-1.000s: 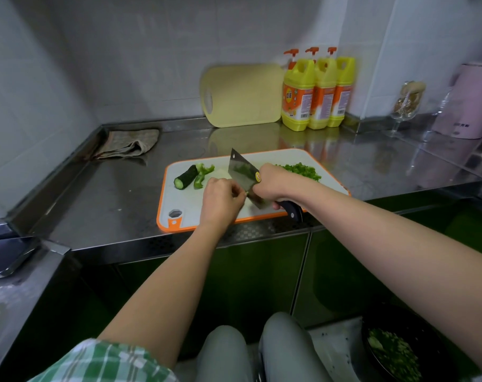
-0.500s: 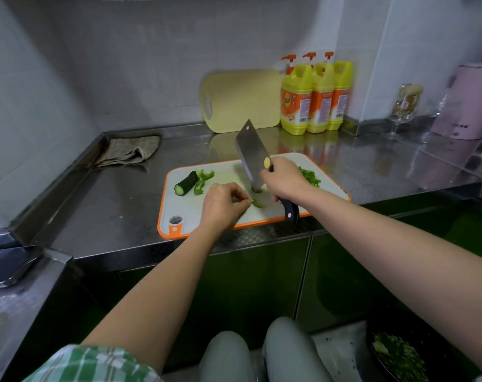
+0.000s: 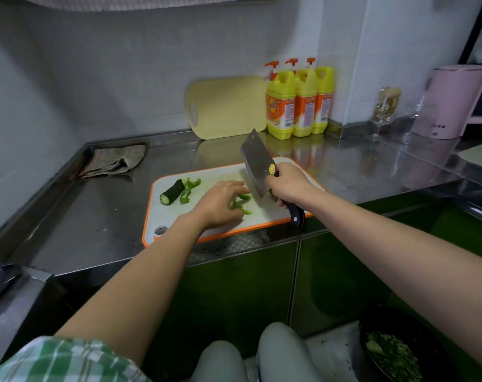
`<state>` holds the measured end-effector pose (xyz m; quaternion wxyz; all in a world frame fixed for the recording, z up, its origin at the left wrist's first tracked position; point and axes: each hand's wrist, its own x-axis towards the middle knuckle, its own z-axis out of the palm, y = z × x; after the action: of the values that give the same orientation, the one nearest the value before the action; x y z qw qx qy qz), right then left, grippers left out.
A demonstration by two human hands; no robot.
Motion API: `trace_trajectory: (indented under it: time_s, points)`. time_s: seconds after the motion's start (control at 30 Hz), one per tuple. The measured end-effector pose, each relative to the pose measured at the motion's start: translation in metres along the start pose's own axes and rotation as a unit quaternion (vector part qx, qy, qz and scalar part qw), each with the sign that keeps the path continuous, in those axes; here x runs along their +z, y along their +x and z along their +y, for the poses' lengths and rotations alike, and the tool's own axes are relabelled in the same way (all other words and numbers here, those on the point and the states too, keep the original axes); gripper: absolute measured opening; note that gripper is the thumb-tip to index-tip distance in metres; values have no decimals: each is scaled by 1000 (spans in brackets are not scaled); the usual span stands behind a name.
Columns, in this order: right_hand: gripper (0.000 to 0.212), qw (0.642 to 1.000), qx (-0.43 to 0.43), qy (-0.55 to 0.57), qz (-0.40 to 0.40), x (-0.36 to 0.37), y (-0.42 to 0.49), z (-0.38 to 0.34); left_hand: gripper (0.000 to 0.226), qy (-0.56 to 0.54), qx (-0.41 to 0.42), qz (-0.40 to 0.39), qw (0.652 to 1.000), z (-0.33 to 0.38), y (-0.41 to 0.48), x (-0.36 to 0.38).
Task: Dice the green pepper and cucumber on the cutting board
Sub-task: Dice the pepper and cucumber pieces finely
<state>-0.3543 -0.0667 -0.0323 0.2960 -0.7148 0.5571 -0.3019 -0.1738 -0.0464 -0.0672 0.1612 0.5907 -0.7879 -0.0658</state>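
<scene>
A white cutting board [image 3: 264, 216] with an orange rim lies on the steel counter. A dark cucumber piece [image 3: 172, 192] and a green pepper piece [image 3: 189, 186] rest at its far left. Several green pepper strips [image 3: 241, 204] lie in the middle of the board. My left hand [image 3: 219, 203] hovers flat over those strips with straight fingers touching them. My right hand [image 3: 290, 183] grips the black handle of a cleaver [image 3: 257, 164], whose blade is lifted off the board and tilted up to the left. My right hand hides the diced pepper behind it.
A grey cloth [image 3: 114, 161] lies at the back left of the counter. A yellow board [image 3: 226, 107] and three yellow detergent bottles [image 3: 299, 102] stand against the wall. A pink kettle [image 3: 454, 102] and a glass [image 3: 386, 111] stand at the right. A dark bowl of green bits [image 3: 394, 354] sits below.
My left hand uncurled and spread flat over the pepper strips. The cleaver, lifted off the board a second ago, stays raised and tilted. The view tipped up slightly.
</scene>
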Motion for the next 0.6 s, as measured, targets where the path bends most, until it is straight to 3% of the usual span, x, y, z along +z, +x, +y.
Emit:
trace_trajectory:
  time_s: [0.1, 0.37, 0.6]
  points:
    - [24, 1000, 3, 0, 1, -2, 1, 1, 61, 25, 0, -44, 999, 2, 6, 0]
    - [23, 1000, 8, -1, -8, 2, 1, 3, 23, 22, -11, 60, 998, 6, 8, 9]
    - [20, 999, 8, -42, -30, 4, -3, 0, 14, 14, -23, 105, 994, 10, 1, 13]
